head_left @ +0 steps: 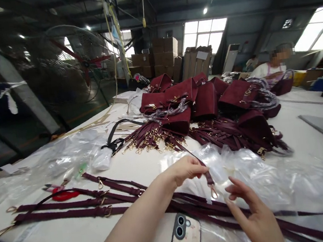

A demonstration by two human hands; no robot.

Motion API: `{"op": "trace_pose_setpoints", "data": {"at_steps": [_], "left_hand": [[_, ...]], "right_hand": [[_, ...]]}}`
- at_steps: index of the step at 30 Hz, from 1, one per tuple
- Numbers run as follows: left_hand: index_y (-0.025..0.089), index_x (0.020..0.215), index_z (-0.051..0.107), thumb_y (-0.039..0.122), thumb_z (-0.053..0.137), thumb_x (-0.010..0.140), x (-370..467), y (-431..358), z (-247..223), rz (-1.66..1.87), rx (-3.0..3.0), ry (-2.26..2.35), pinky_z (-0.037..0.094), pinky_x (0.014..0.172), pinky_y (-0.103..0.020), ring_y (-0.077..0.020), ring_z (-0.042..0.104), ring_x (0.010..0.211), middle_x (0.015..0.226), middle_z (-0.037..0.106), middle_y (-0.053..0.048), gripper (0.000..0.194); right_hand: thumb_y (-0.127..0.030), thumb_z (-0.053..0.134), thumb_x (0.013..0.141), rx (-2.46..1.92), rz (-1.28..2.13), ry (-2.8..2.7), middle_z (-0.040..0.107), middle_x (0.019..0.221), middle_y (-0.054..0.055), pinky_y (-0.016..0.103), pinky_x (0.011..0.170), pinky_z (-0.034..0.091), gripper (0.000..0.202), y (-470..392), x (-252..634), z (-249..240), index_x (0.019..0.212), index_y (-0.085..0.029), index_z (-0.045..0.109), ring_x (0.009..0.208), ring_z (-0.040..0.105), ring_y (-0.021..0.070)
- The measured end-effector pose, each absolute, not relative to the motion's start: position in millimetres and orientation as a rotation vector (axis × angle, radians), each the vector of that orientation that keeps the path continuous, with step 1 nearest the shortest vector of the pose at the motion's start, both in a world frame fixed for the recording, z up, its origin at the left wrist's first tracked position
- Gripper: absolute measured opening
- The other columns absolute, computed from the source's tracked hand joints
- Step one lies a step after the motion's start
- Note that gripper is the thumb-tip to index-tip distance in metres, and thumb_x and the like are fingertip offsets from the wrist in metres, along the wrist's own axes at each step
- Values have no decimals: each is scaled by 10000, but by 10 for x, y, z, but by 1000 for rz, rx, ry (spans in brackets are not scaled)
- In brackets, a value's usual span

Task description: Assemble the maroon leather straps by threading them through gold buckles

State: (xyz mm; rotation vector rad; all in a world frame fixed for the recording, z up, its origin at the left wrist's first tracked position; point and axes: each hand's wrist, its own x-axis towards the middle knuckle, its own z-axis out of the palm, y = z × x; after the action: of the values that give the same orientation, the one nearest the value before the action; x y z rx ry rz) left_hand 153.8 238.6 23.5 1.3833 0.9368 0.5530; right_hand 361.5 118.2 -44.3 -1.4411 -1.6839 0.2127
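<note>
The table [137,167] bears handbags [204,102], left grip [188,169] pinching a strap [209,177], right grip [253,212] spread.

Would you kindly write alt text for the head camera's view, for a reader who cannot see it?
A person's left hand pinches a burgundy strap above its metal clasp, while the open right hand hovers nearby. More straps, clear plastic and a phone lie on a white table, with burgundy bags heaped behind.
</note>
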Motion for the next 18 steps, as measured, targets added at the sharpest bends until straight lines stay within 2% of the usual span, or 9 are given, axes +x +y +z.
{"op": "trace_pose_setpoints", "data": {"at_steps": [3, 6, 8, 11, 13, 14, 16, 17, 18], "left_hand": [[160, 555, 555, 450, 694, 619, 1911, 2050, 167, 485, 1257, 747, 168, 463, -238, -59, 290, 445, 473, 447, 56, 328], [163, 547, 525, 376, 661, 648, 2052, 1907, 98, 461, 1220, 701, 163, 467, -236, -59, 284, 448, 472, 422, 66, 272], [157, 549, 534, 344, 613, 694, 2045, 1898, 95, 427, 1252, 693, 180, 469, -233, -61, 294, 447, 488, 465, 50, 249], [147, 617, 617, 378, 495, 838, 1966, 1907, 184, 369, 1452, 751, 277, 484, -236, -93, 380, 455, 526, 543, 9, 342], [150, 711, 671, 394, 435, 915, 1911, 1903, 279, 506, 1816, 892, 393, 581, -267, -143, 511, 567, 618, 605, -27, 396], [153, 802, 693, 390, 438, 930, 1889, 1903, 326, 636, 2030, 954, 437, 678, -294, -177, 576, 695, 731, 651, -53, 371], [168, 961, 690, 353, 471, 941, 1851, 1918, 408, 840, 2379, 952, 436, 854, -332, -221, 596, 939, 963, 680, -85, 288], [176, 971, 682, 337, 466, 952, 1824, 1935, 446, 827, 2490, 893, 430, 867, -325, -216, 593, 959, 987, 679, -81, 271], [180, 924, 680, 330, 444, 968, 1785, 1958, 486, 743, 2561, 826, 436, 821, -303, -198, 599, 899, 928, 682, -64, 283]], "right_hand": [[-338, 621, 910, -1305, 184, -1730, 669, 1100, 51, 265, 847, 549, 526, 1169, 3536, -366, 1403, -266, 452, 976, 669, 179], [-272, 605, 930, -1212, 215, -1753, 667, 1072, 54, 271, 830, 546, 413, 1168, 3510, -290, 1336, -271, 531, 971, 659, 178], [-252, 561, 954, -1205, 275, -1736, 681, 998, 44, 271, 795, 548, 319, 1171, 3529, -277, 1271, -267, 596, 901, 669, 170], [-273, 570, 949, -1235, 310, -1610, 711, 949, 40, 265, 752, 556, 240, 1176, 3570, -332, 1163, -249, 674, 841, 685, 172], [-310, 586, 939, -1264, 368, -1496, 722, 861, 32, 255, 683, 560, 203, 1170, 3567, -380, 1076, -228, 712, 742, 688, 164], [-331, 589, 937, -1277, 420, -1434, 717, 800, 26, 252, 642, 557, 201, 1161, 3550, -393, 1031, -215, 723, 679, 678, 158], [-377, 588, 936, -1287, 558, -1302, 689, 696, 14, 255, 580, 543, 232, 1126, 3490, -378, 963, -191, 725, 580, 644, 146], [-404, 591, 932, -1278, 619, -1219, 672, 658, 10, 257, 561, 534, 257, 1100, 3460, -352, 930, -181, 718, 553, 629, 143], [-432, 594, 927, -1266, 667, -1125, 651, 618, 3, 254, 538, 521, 284, 1068, 3443, -316, 899, -173, 708, 524, 610, 138]]}}
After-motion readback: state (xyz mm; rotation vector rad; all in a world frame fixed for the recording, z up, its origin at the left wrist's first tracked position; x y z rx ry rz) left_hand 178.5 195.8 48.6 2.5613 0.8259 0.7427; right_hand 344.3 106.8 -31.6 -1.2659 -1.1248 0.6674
